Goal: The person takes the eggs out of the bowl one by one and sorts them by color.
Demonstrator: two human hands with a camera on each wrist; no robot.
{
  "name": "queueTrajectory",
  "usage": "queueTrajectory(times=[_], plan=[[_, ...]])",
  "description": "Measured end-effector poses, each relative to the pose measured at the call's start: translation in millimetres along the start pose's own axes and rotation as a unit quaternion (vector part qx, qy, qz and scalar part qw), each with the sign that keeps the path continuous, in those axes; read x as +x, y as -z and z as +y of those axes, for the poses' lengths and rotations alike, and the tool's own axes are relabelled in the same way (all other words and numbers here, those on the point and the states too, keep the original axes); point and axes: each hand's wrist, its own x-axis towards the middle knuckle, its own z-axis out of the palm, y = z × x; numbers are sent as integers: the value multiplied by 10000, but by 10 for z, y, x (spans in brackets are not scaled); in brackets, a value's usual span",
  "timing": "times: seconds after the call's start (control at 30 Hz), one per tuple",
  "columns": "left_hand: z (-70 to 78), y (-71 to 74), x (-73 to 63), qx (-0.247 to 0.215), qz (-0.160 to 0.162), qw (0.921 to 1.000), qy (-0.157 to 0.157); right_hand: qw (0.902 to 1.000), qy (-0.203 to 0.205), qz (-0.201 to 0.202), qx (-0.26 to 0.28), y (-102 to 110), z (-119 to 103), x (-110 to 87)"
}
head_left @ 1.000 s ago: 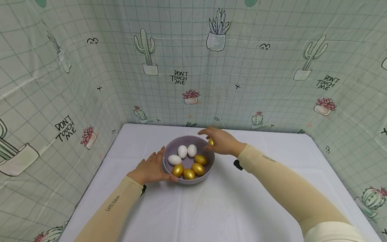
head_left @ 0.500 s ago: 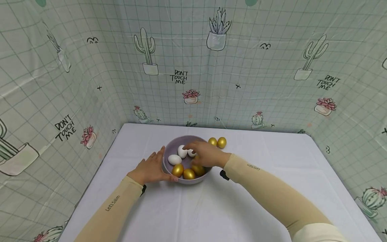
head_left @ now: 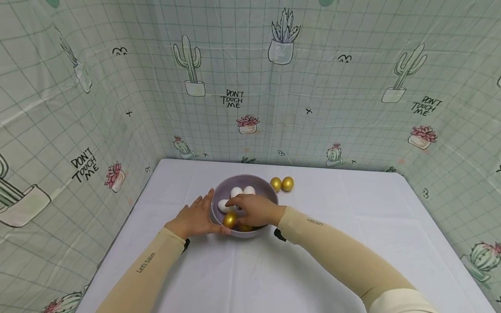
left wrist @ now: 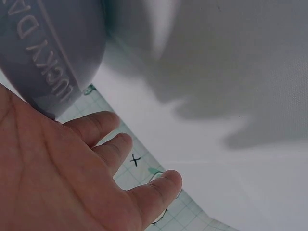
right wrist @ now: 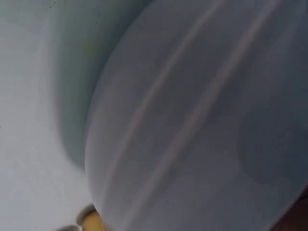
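Note:
A mauve bowl (head_left: pixel 271 191) holds white eggs (head_left: pixel 224 206) and gold eggs (head_left: pixel 229 219). My left hand (head_left: pixel 195 219) rests against its left side, the thumb along the front rim. In the left wrist view, that hand (left wrist: pixel 67 168) has three fingers stretched out past the bowl (left wrist: pixel 53 62), which bears raised lettering. Inside the bowl, my right hand (head_left: pixel 256 210) reaches over the eggs, thumb and forefinger spread beside the leftmost gold egg. It covers other gold eggs. The right wrist view shows mostly the bowl's outer wall (right wrist: pixel 159 125).
Two gold eggs (head_left: pixel 275 184) (head_left: pixel 288 183) lie side by side on the white tablecloth (head_left: pixel 332 204), just behind and right of the bowl. A printed cactus curtain (head_left: pixel 274 126) hangs round the back and sides of the table.
My right hand has let go of a gold egg outside the bowl, beside another, and moved left and toward me into the bowl. My left hand has stayed at the rim.

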Motion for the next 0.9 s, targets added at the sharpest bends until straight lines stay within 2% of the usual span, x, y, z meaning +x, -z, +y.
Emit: queueTrajectory(times=[0.5, 0.9], plan=[[-7, -6, 11, 9, -25, 10000, -17, 9995, -29, -208, -250, -127, -57, 43], [2, -9, 8, -53, 4, 10000, 26, 9994, 241, -93, -244, -169, -62, 57]])
